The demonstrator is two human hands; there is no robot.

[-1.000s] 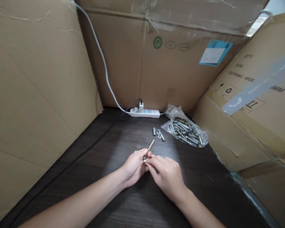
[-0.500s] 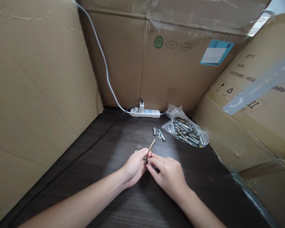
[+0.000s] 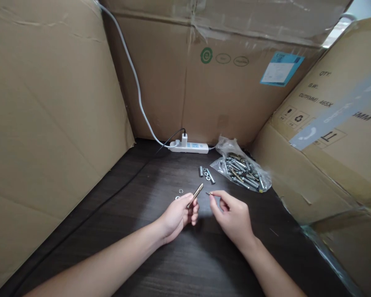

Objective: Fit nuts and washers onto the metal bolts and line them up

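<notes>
My left hand (image 3: pixel 179 214) is closed round a brass-coloured expansion bolt (image 3: pixel 196 194), whose upper end points up and to the right. The bolt's lower end is hidden in the fingers. Just right of it, my right hand (image 3: pixel 233 214) pinches a small thin metal washer (image 3: pixel 207 193) between thumb and forefinger, seen nearly edge-on and apart from the bolt. Beyond the hands lie a silver sleeve (image 3: pixel 200 171), a silver bolt (image 3: pixel 210 176) and several small rings and nuts (image 3: pixel 208 178). Another ring (image 3: pixel 181 191) lies beside my left thumb.
A clear plastic bag (image 3: pixel 247 171) full of bolts lies at the back right. Behind stands a white power strip (image 3: pixel 190 147) with a white cable (image 3: pixel 136 78). A black cable (image 3: pixel 111 196) crosses the dark table's left side. Cardboard walls (image 3: pixel 49 103) enclose three sides.
My right hand has moved right and up, away from the expansion bolt's lower end, with the washer in its fingertips. The left hand stays nearly in place, still holding the bolt.
</notes>
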